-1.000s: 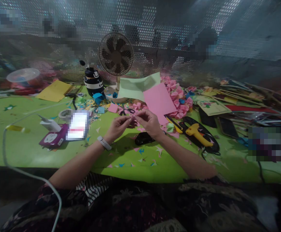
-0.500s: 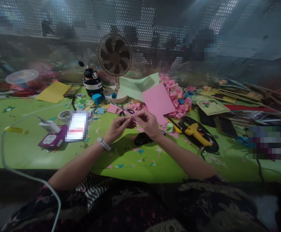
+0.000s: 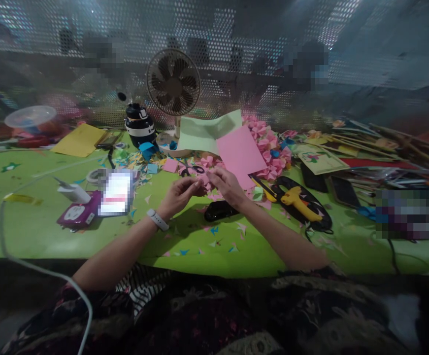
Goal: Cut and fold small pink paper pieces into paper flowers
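Observation:
Both of my hands meet above the green table, closed in pinches. My left hand (image 3: 180, 196), with a white watch on its wrist, has thumb and forefinger together on a small pink paper piece (image 3: 204, 183), mostly hidden by the fingers. Close by on the right, the fingertips of my right hand (image 3: 228, 186) are pressed together; what they hold is too small to make out. Just beyond the hands lie dark-handled scissors (image 3: 192, 170). A glossy black object (image 3: 217, 211) rests below my right hand. Pink paper sheet (image 3: 241, 150) and pale green sheet (image 3: 209, 133) lie behind.
To the right are a yellow-and-black cutter (image 3: 265, 188), a yellow glue gun (image 3: 300, 203) and a phone (image 3: 344, 192). Folded pink papers (image 3: 268, 148) are heaped behind. At left stand a lit phone (image 3: 115, 193), a purple box (image 3: 79, 212), a black jug (image 3: 140, 129) and a fan (image 3: 173, 84).
My right fingertips have moved slightly up and away from my left ones, so the gap between the hands is wider. My left hand stays almost still in its pinch.

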A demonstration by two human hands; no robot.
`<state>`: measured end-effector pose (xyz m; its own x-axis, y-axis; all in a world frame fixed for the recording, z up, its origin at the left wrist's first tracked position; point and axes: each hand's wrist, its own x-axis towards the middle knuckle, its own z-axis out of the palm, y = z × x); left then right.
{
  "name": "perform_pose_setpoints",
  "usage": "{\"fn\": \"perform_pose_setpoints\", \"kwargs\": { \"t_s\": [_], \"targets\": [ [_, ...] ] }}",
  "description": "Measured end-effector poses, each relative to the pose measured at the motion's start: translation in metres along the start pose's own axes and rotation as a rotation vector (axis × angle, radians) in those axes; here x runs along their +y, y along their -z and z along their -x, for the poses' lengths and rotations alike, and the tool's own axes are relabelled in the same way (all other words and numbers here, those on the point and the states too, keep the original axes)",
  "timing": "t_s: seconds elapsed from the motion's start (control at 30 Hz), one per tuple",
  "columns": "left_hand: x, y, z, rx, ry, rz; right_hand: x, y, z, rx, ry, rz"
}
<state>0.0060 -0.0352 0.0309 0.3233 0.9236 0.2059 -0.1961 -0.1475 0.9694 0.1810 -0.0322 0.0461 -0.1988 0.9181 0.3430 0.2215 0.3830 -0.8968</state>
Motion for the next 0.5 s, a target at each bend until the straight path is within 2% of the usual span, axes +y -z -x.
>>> {"fn": "perform_pose_setpoints", "kwargs": {
  "t_s": [0.07,0.17,0.33,0.5],
  "targets": [
    [0.001,0.0,0.0,-0.023,0.023,0.004,-0.002,0.002,0.0,-0.086,0.0,0.052],
    [0.002,0.003,-0.001,-0.048,0.063,0.047,-0.005,0.002,-0.001,-0.121,0.031,0.018],
    [0.005,0.011,-0.003,-0.091,0.129,0.129,-0.012,0.003,-0.001,-0.273,-0.107,-0.132],
    [0.007,0.012,-0.004,-0.092,0.17,0.092,-0.012,-0.001,0.0,-0.175,-0.088,-0.093]
  ]
}}
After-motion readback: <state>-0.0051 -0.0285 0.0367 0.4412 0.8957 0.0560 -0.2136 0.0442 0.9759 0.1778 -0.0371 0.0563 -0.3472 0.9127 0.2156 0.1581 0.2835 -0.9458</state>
